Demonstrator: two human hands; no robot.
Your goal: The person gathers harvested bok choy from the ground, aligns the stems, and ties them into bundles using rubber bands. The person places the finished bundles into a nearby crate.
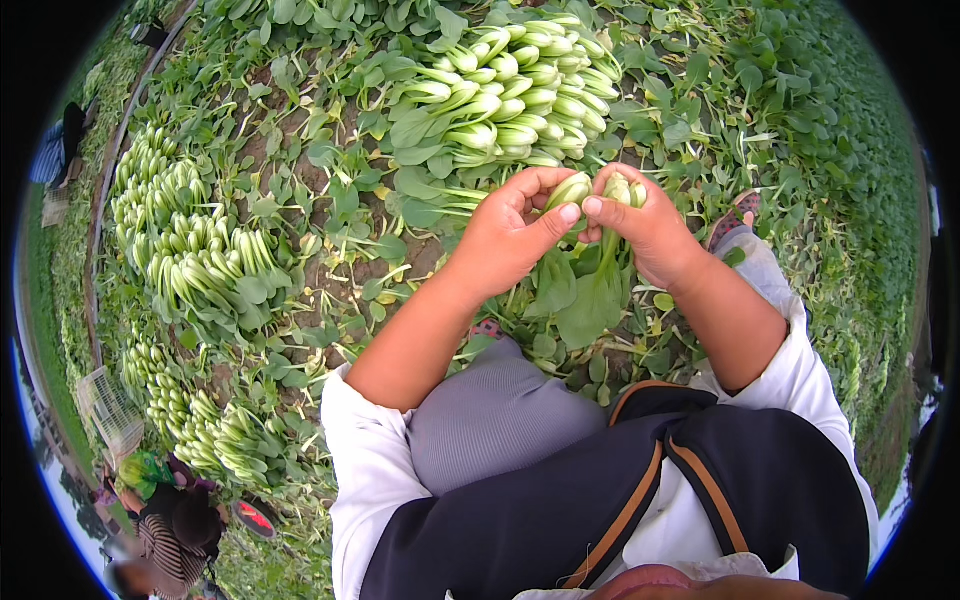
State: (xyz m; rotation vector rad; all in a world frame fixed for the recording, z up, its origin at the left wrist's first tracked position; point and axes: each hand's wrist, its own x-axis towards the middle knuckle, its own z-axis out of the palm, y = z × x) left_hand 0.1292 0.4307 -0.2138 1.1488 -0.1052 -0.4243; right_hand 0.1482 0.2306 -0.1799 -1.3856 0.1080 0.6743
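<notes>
In the middle of the head view my two hands meet, with the thumbs almost touching. Fingers and thumb of my left hand [517, 217] close around a pale green bok choy head [571, 191], base end up. Close beside it, my right hand [645, 225] grips a second bok choy [620, 189] by its base. Broad green leaves [596, 300] hang below the hands; which of the two plants each leaf belongs to is partly hidden. Just beyond my hands lies a large heap of bok choy [525, 90], its pale bases mostly toward the right.
Loose leaves cover the soil [330, 277] around me. More bok choy rows [195, 247] and another pile [195, 412] lie to the left. A plastic crate [111, 412] stands near other people [172, 517] at lower left. Standing leafy crop [817, 135] fills the right side.
</notes>
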